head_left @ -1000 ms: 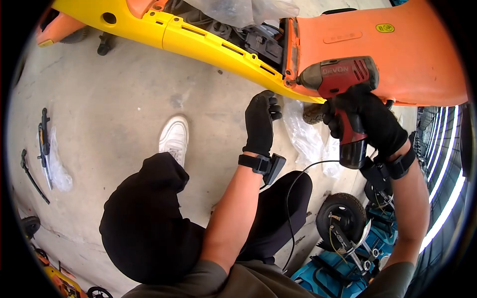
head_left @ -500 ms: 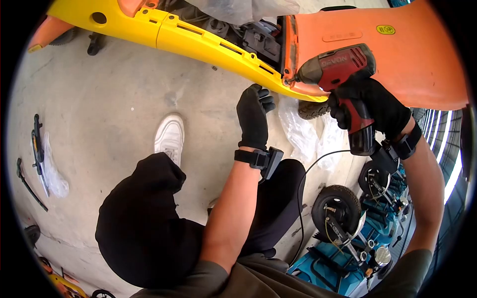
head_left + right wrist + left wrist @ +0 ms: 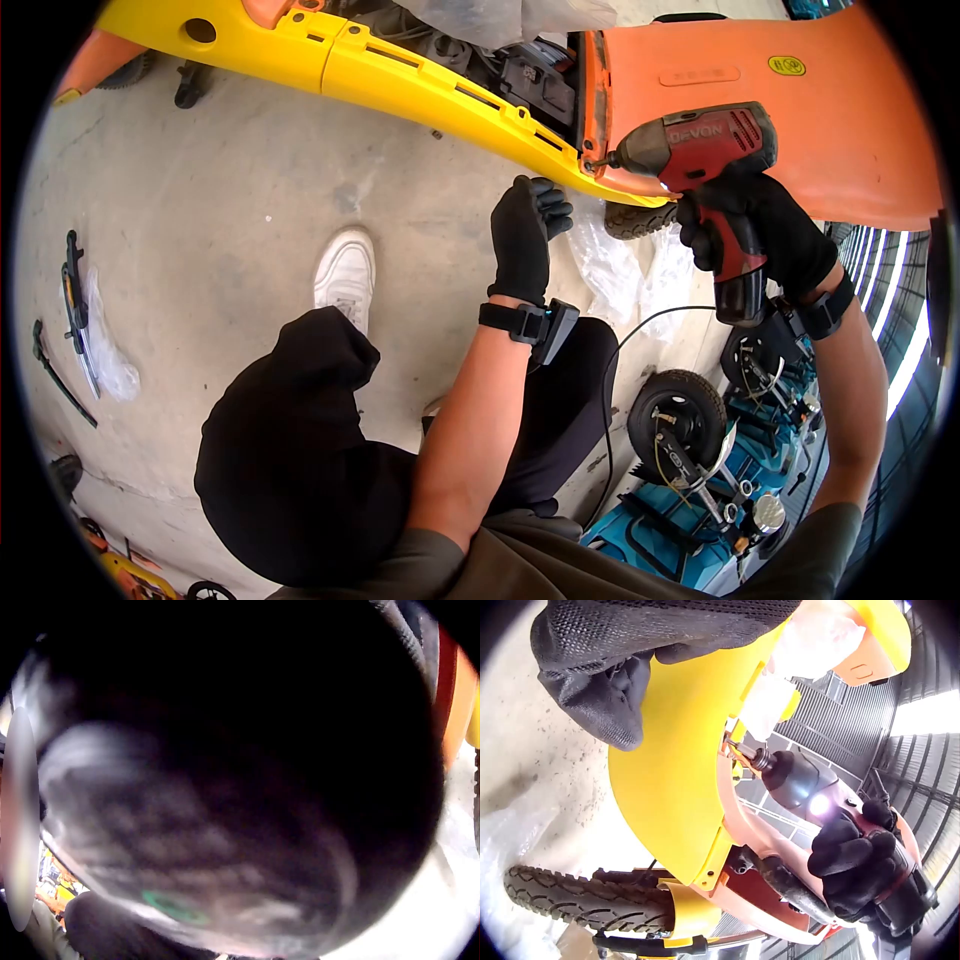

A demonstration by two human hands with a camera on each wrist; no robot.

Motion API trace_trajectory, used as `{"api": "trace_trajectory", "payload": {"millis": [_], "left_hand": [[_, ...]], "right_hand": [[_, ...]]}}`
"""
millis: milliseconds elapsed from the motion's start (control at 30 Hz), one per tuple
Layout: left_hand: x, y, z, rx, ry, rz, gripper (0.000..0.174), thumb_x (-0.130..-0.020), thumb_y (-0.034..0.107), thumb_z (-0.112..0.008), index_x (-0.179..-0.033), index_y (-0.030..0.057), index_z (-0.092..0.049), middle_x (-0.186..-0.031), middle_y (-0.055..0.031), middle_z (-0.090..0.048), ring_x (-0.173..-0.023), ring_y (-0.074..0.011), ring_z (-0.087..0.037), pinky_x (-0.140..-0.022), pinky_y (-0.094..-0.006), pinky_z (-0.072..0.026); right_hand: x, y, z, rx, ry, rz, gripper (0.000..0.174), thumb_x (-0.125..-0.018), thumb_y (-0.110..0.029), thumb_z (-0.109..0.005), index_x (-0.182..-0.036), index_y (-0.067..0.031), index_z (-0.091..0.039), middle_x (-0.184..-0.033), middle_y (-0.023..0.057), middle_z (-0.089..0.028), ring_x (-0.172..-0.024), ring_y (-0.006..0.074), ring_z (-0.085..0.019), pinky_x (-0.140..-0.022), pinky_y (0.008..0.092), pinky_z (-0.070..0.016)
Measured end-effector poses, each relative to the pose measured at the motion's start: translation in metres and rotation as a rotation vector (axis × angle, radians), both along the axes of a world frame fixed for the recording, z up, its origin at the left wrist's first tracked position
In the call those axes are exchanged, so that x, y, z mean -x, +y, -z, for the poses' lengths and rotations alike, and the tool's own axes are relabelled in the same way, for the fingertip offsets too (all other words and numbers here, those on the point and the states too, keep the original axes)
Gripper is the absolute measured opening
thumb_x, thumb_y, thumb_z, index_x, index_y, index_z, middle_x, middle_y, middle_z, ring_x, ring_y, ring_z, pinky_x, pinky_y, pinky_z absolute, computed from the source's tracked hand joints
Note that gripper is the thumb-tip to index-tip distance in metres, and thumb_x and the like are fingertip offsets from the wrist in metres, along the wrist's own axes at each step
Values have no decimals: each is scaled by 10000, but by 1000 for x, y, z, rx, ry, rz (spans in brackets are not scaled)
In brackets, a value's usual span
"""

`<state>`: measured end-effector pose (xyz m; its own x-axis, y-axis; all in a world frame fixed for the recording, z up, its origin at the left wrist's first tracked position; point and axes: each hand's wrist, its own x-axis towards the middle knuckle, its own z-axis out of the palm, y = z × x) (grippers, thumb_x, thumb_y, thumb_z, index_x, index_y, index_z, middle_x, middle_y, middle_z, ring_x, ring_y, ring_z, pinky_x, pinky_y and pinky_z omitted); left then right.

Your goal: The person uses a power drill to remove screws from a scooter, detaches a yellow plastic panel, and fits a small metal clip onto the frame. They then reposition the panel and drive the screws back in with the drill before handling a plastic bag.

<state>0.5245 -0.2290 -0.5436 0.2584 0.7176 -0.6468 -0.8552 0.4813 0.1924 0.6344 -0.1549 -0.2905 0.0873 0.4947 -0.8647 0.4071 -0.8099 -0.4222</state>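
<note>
My right hand (image 3: 765, 228) grips a red and black cordless impact driver (image 3: 700, 146) by its handle. The driver's bit (image 3: 744, 749) points into a corner where the yellow side panel (image 3: 440, 105) meets the orange body (image 3: 740, 60) of a scooter-like vehicle. Its work light glows in the left wrist view. My left hand (image 3: 522, 238) is close beside the panel's lower edge, fingers curled, with no object visible in it. In the left wrist view, these gloved fingers (image 3: 604, 697) overlap the panel. A dark blurred shape (image 3: 187, 825) fills most of the right wrist view.
Wiring and a black box (image 3: 535, 88) sit inside the open body. Plastic wrap (image 3: 605, 260) lies on the floor near a tyre (image 3: 635, 220). Blue vehicles with wheels (image 3: 677, 425) stand at lower right. A black strut (image 3: 75, 300) lies at left. A cable (image 3: 612, 400) crosses by my knee.
The head view shifts slightly. The driver stays at the panel corner, its handle changing tilt slightly, and my left hand keeps its curled pose beside the panel edge.
</note>
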Motion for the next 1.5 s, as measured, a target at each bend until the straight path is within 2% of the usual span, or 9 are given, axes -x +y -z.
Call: {"api": "trace_trajectory", "payload": {"millis": [467, 667, 767, 1033, 1100, 1133, 1233, 1333, 1500], "left_hand": [[6, 2, -13, -30, -11, 14, 499, -976, 444, -431, -1115, -18, -558, -954, -136, -632, -843, -240, -638, -772, -365, -528], [20, -11, -13, -304, -204, 58, 480, -975, 450, -461, -1082, 10, -622, -815, -21, -623, -628, -87, -544, -551, -220, -427], [18, -24, -7, -527, 97, 250, 463, -960, 446, -501, -1079, 15, -620, -776, 0, -589, -567, -56, -479, -502, -191, -369], [24, -54, 31, -254, 178, 382, 369, -957, 398, -530, -992, 49, -641, -662, 66, -443, -497, -23, -345, -446, -186, -293], [21, -64, 35, -333, 192, 374, 392, -950, 409, -541, -1038, 40, -639, -683, 52, -466, -535, -40, -406, -488, -191, -357], [19, -64, 32, -349, 187, 401, 408, -941, 421, -551, -1058, 39, -636, -703, 37, -492, -572, -66, -456, -533, -213, -407], [10, -58, 27, -277, 171, 412, 516, -976, 488, -434, -1003, 21, -653, -686, 21, -505, -564, -99, -471, -526, -239, -415], [5, -56, 38, -276, 237, 349, 658, -988, 547, -314, -907, 6, -680, -626, 22, -477, -519, -97, -435, -483, -239, -394], [15, -61, 39, -271, 274, 317, 489, -962, 422, -501, -1205, 3, -569, -697, 27, -469, -547, -65, -434, -475, -221, -384]], "right_hand": [[-7, -51, -14, -117, -15, 46, 369, -866, -223, -607, -1146, 9, -546, -921, 102, -633, -667, 185, -631, -607, 293, -530], [2, -102, 21, -61, 131, 238, 341, -813, -83, -655, -1126, 33, -584, -924, 87, -648, -758, 180, -647, -704, 310, -524], [-1, -120, 34, -83, 198, 291, 320, -812, -71, -638, -1114, 23, -584, -922, 85, -647, -761, 179, -646, -703, 314, -527], [-58, -179, 46, -284, 163, 379, 444, -776, -57, -646, -1205, 4, -550, -911, 103, -652, -729, 188, -638, -646, 301, -530], [-68, -189, 59, -645, -26, 225, 474, -753, -28, -659, -1213, -7, -548, -949, 98, -643, -710, 156, -613, -651, 287, -512], [-88, -189, 58, -446, -195, 26, 535, -738, -46, -684, -1247, -14, -521, -986, 92, -621, -733, 142, -583, -655, 284, -491], [-124, -189, 113, -846, -499, -717, 396, -682, -107, -715, -1037, -21, -562, -863, 147, -577, -756, 338, -586, -637, 386, -490], [-139, -206, 200, -958, -552, -827, 274, -672, -106, -659, -918, -33, -564, -835, 162, -555, -721, 380, -556, -615, 462, -465], [-102, -222, 280, -877, -671, -1038, 210, -716, -175, -634, -899, -84, -589, -866, 111, -545, -804, 272, -569, -675, 379, -447]]}}
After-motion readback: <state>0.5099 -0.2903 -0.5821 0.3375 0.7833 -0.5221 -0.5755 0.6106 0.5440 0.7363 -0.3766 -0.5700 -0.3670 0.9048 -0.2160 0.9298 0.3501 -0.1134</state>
